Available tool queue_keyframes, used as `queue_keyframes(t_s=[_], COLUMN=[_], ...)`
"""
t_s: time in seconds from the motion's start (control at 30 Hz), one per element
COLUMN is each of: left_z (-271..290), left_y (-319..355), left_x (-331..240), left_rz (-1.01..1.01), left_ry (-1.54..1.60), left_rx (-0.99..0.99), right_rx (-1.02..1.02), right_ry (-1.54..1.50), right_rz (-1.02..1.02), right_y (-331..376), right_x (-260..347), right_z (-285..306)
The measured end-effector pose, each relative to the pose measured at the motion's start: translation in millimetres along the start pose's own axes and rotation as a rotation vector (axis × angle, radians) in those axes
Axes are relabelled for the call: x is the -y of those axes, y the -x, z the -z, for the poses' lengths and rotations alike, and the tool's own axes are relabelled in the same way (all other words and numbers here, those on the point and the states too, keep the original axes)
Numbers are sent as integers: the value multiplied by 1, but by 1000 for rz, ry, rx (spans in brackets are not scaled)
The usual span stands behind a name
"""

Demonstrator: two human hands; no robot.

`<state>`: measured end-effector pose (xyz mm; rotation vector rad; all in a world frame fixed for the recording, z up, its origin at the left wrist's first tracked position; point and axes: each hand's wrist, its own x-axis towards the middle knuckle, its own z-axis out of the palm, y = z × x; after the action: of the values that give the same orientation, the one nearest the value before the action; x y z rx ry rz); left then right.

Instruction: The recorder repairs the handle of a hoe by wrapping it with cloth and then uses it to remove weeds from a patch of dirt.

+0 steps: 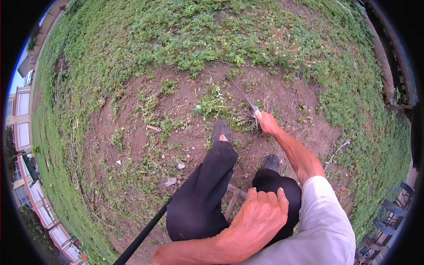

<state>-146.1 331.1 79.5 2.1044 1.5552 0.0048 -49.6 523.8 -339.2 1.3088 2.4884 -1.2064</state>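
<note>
My right hand is stretched forward, closed around the pale handle end of a long thin-bladed hand tool. The dark blade lies low over bare soil and points up and left, slightly blurred. Just left of it is a small heap of green weeds. My left hand rests on my right knee, its fingers curled in and nothing seen in them. Its fingertips are partly hidden. My dark shoes, the left and the right, stand on the soil near the heap.
Low green weeds surround the bare patch, with a pinkish dry plant beyond. Small stones lie to the left. A black pole runs beside my left leg. Blue-grey metal pieces stand at right; buildings line the left.
</note>
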Motion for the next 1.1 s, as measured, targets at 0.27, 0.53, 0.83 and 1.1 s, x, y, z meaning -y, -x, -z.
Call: queue_keyframes(t_s=[0.27, 0.53, 0.83, 1.1], left_z=[-1, -13, -12, -11], left_y=[8, -4, -15, -5], left_x=[-2, -8, -11, -11], left_rz=[-60, -59, -6, -34], left_ry=[5, 25, 53, 56], left_rx=[11, 4, 50, 66], right_rx=[36, -101, -109, -259], right_ry=[142, 109, 100, 106], right_rz=[-195, -139, -231, -389], right_y=[155, 8, -15, 196], right_x=[-63, -16, -66, -155], right_z=[13, 46, 74, 35])
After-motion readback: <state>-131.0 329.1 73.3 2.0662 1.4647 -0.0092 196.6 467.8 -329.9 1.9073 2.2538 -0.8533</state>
